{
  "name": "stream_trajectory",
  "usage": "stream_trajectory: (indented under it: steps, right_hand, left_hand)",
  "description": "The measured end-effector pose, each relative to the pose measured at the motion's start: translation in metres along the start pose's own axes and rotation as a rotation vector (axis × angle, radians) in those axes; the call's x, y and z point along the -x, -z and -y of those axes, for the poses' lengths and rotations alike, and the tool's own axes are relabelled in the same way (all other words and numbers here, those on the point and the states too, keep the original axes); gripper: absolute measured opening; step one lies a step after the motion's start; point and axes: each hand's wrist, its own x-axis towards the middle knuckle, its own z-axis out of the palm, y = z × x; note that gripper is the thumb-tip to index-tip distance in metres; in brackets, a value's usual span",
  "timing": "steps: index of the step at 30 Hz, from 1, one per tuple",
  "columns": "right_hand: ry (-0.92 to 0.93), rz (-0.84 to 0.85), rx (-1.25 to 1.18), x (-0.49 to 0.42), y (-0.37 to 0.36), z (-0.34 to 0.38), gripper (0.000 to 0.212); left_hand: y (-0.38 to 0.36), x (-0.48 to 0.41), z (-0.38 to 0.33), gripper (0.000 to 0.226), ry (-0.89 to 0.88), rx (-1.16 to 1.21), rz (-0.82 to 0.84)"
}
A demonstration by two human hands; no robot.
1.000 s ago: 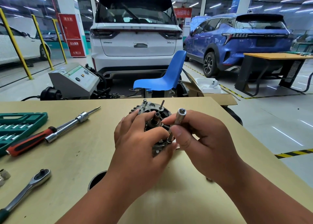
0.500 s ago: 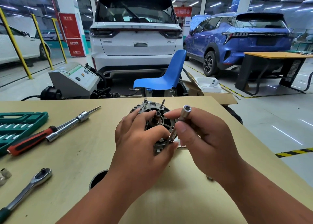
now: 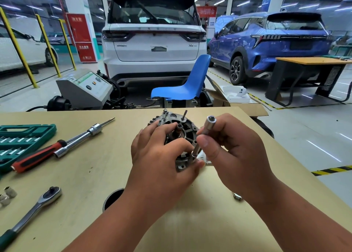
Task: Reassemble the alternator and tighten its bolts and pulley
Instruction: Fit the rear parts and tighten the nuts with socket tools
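the alternator [image 3: 182, 131] sits on the bench [image 3: 91, 177] close to the middle of the far edge, with its shaft end pointing up and its dark spokes visible around the bearing. two thin long bolts [image 3: 185, 115] stand up from its far side. the left hand [image 3: 160, 158] lies over the left and near part of the housing; its fingers are curled on the top of the alternator and the thumb presses at the near rim, so the hand grips it. the right hand [image 3: 236, 154] pinches a long chrome socket [image 3: 207, 129] between the thumb and the fingers. the socket is tilted, its open end points up and away, and its lower end meets the near right rim of the housing just beside the left thumb; if it sits on a bolt head i cannot tell, because the hands hide that place. toward the left edge of the bench lie a screwdriver with a red and black handle [image 3: 36, 158] and a chrome extension bar [image 3: 82, 140], touching each other, and beside them an open green tool case [image 3: 24, 135]. near the left near corner lies a ratchet wrench [image 3: 37, 206], with some small sockets [image 3: 8, 194] at the edge. a round hole [image 3: 112, 197] in the bench shows beside the left forearm. a small metal piece [image 3: 237, 196] lies near the right wrist. behind the bench stands a blue chair [image 3: 187, 86].
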Motion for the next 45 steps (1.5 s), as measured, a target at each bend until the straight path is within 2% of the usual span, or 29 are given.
stream_trajectory:
  steps: [1, 4, 8, 12, 18, 23, 28, 34, 45]
  right_hand:
    - [-0.005, 0.012, -0.019, -0.0005, 0.0004, 0.0007, 0.004]
    - [-0.001, 0.057, -0.045, -0.0004, 0.0016, 0.0018, 0.012]
    - [0.016, 0.066, -0.020, -0.0006, 0.0023, 0.0046, 0.017]
    - [0.028, 0.044, 0.002, -0.0009, 0.0020, 0.0042, 0.012]
    - [0.028, 0.002, 0.050, 0.0000, 0.0015, -0.0017, 0.023]
    - [0.033, 0.017, 0.014, -0.0010, 0.0004, -0.0012, 0.016]
    - [0.027, 0.022, -0.025, -0.0002, 0.0017, 0.0009, 0.005]
    - [0.041, 0.000, 0.028, -0.0003, 0.0011, 0.0005, 0.011]
    - [0.016, 0.059, -0.027, -0.0013, 0.0025, 0.0032, 0.020]
  left_hand:
    - [0.0000, 0.0003, 0.0005, 0.037, -0.005, 0.009, -0.003]
    - [-0.0009, 0.0002, 0.0019, 0.027, -0.011, 0.007, -0.015]
    - [-0.0024, -0.0010, 0.0015, 0.033, 0.002, 0.014, -0.022]
    - [-0.0026, -0.0006, 0.0025, 0.032, 0.004, 0.000, -0.013]
    - [0.0024, -0.0003, -0.0009, 0.057, 0.022, -0.011, 0.034]
    - [0.0041, -0.0005, -0.0019, 0.043, 0.019, -0.022, 0.049]
    - [0.0036, -0.0001, -0.0018, 0.049, 0.016, -0.018, 0.042]
    - [-0.0004, -0.0006, 0.0012, 0.034, 0.006, 0.005, -0.005]
    - [0.0001, -0.0005, 0.0012, 0.029, -0.006, 0.010, -0.003]
